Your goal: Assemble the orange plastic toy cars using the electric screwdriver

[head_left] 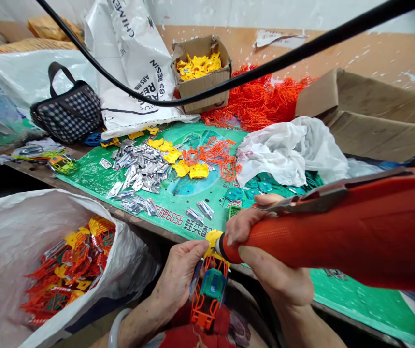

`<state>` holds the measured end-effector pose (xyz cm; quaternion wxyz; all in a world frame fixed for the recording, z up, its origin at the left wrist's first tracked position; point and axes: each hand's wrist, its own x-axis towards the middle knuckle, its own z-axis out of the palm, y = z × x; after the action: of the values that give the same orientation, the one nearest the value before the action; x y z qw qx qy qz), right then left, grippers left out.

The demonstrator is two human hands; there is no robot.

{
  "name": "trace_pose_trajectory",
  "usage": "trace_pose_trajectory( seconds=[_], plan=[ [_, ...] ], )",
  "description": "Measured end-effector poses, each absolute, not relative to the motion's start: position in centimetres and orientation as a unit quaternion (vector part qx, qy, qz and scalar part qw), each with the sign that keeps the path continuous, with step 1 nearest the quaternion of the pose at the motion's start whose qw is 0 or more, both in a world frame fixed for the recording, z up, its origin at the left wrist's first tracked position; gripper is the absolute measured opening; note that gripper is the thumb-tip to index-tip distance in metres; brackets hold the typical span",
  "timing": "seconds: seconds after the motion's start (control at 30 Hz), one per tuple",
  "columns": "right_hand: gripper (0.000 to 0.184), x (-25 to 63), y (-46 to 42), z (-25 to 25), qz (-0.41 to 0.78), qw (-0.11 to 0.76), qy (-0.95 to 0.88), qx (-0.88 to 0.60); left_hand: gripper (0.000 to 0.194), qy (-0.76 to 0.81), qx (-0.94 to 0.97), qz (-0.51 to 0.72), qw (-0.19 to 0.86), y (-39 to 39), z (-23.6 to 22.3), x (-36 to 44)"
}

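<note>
My left hand [178, 270] pinches a toy car body [209, 295] with an orange-red cage frame, a green-blue middle piece and a yellow plate [213, 241] at its far end. Wrapped round the front of a red electric screwdriver [323, 222] is my right hand [265, 261]. The tool's tip meets the yellow plate; the exact contact point is too small to make out. On the green mat beyond lie a heap of silvery printed pieces [142, 164], yellow plates [198, 170] and orange-red cage frames [212, 154].
Left of my arm, a white sack [127, 261] holds assembled car bodies. A cardboard box [202, 92] of yellow parts, a pile of red frames [261, 106], a crumpled white bag [283, 150] and an open carton [374, 116] stand behind. A black cable [178, 102] crosses overhead.
</note>
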<state>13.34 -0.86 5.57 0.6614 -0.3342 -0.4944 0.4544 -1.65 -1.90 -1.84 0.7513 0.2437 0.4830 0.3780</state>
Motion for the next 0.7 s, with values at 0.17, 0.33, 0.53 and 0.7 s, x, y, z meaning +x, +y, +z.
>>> trace_pose_trajectory(
  seconds=[0.17,0.33,0.53,0.7],
  plan=[
    [0.047,13.39,-1.04,5.45,0.451,0.669,-0.500,-0.314,0.034,0.485,0.241,0.394,0.742,-2.18,-1.69,-1.51],
    [0.043,13.05,-1.18,5.25,0.435,0.673,-0.504,-0.321,0.035,0.485,0.242,0.394,0.743,-2.18,-1.46,-1.47],
    [0.043,12.59,-1.37,4.59,0.416,0.668,-0.513,-0.343,0.034,0.485,0.229,0.384,0.751,-2.23,-1.33,-1.47],
    [0.055,13.58,-1.26,5.12,0.428,0.679,-0.486,-0.345,0.034,0.481,0.232,0.377,0.757,-1.81,-1.72,-1.62]
  ],
)
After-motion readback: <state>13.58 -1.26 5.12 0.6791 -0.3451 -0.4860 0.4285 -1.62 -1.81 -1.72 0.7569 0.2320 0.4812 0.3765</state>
